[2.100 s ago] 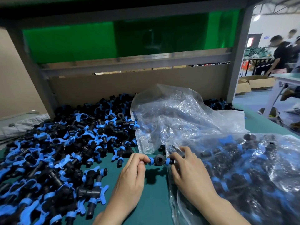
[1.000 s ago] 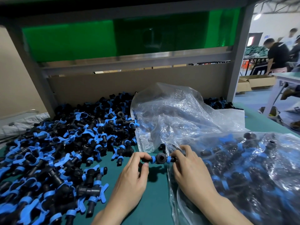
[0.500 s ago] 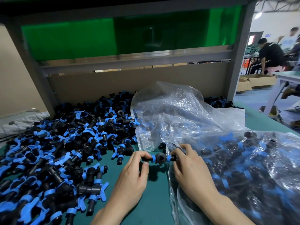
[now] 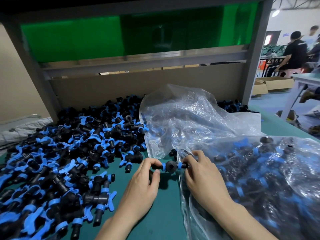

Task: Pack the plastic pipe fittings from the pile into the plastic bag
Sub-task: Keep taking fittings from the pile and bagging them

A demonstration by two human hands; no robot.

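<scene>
A single black fitting (image 4: pixel 170 166) with two blue collars hangs just above the counter (image 4: pixel 166 215) at lower centre of the frame, held between both hands. The left hand (image 4: pixel 140 186) pinches its left stub. The right hand (image 4: pixel 202 181) pinches the right stub, its fingers (image 4: pixel 190 159) curled at the edge of the plastic bag (image 4: pixel 268 179), which fills the lower right and already bulges with fittings.

To do this well, I judge, the left hand should let go first so the right can carry the piece through the opening. The film there is loose and folded, so a blue collar could snag on it, and the mouth wants lifting clear. Exactly where the mouth lies cannot be told. The pile (image 4: pixel 69 153) spreads over the left half of the frame, so much is left to pack.

The counter is covered in green matting. A second, crumpled clear bag (image 4: pixel 187 118) lies at centre against a cardboard backboard (image 4: pixel 138 87). Above it runs a green panel (image 4: pixel 78 38) in a grey frame (image 4: pixel 256 58). At upper right, people (image 4: pixel 294 51) sit at another table, with cardboard boxes (image 4: pixel 275 85) on the floor.
</scene>
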